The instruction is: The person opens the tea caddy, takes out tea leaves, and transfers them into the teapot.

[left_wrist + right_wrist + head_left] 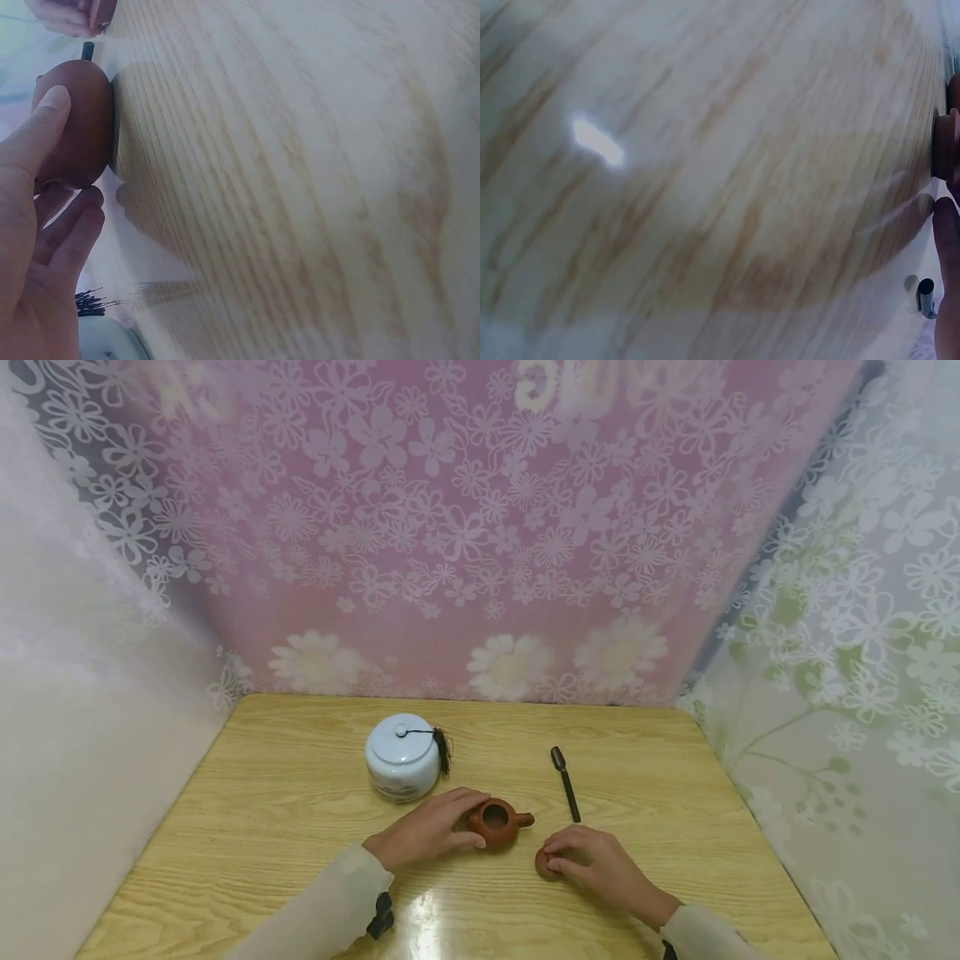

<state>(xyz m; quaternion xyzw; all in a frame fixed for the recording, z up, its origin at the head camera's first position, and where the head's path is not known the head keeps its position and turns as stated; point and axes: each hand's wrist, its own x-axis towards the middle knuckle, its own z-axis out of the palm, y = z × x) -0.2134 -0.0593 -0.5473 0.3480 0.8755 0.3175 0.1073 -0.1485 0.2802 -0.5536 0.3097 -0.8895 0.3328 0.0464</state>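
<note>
A small reddish-brown clay teapot (pixel 506 838) stands uncovered on the table, its round opening facing up and its spout pointing right. My left hand (pixel 431 828) holds it from the left; in the left wrist view the thumb lies across the side of the teapot (pixel 84 131) with the fingers on its other side. To the right, my right hand (pixel 603 867) pinches the teapot lid (pixel 544 863) between thumb and fingers, at table level. Only the edge of the lid (pixel 945 147) shows in the right wrist view.
Behind my left hand stands a white lidded jar (pixel 401 768) with a dark tassel (pixel 442 752). A dark tea scoop (pixel 567 787) lies just beyond my right hand. Flowered cloth (pixel 480 568) hangs around the wooden table (pixel 285 793).
</note>
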